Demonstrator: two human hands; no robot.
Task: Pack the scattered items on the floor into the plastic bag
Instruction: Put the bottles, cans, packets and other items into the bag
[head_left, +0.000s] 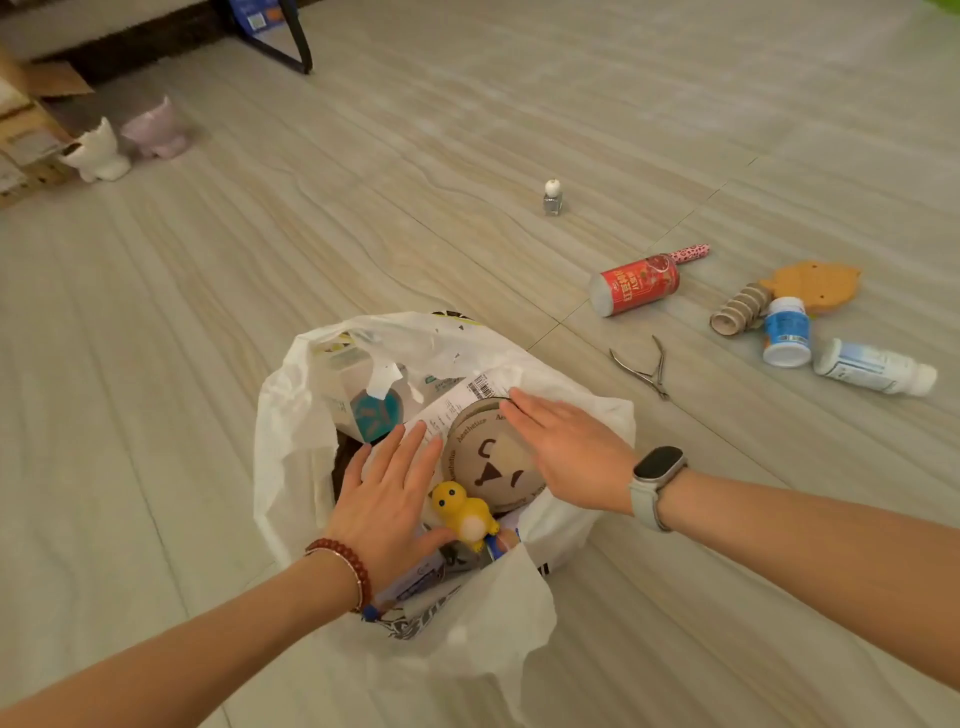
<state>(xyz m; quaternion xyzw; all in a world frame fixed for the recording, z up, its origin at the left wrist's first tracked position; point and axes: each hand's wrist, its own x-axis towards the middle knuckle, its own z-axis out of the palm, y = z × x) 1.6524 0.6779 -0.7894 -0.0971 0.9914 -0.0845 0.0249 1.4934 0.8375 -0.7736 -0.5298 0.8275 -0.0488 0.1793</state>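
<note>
1. The left hand (387, 501) lies flat with fingers straight and spread, palm down over the things inside the plastic bag (291, 415); a red bead bracelet (345, 566) circles its wrist.
2. The right hand (566, 449) is also flat, fingers straight and held together, resting on the rim of a round tan tin with a bear face (493, 462); a smartwatch (657, 480) sits on that wrist.
3. Just beside the left thumb, a yellow rubber duck (462, 512) lies among the bag's contents, touching the tin's lower edge.
4. A white paper with a barcode (457, 405) and a white box with a teal circle (363, 405) lie deeper in the bag, past both sets of fingertips.
5. The bag stands open on the pale floor (156, 338), its white rim folded outward.
6. To the right of the bag, steel cuticle nippers (647, 369) lie on the floor.
7. Farther right: a red can (636, 283) on its side, a pink spotted stick (691, 253) behind it, a cardboard spiral tube (737, 309), an orange cat-shaped piece (813, 283), a blue-labelled white bottle (787, 332) and a white bottle lying down (875, 366).
8. A small nail polish bottle (552, 197) stands alone farther off.
</note>
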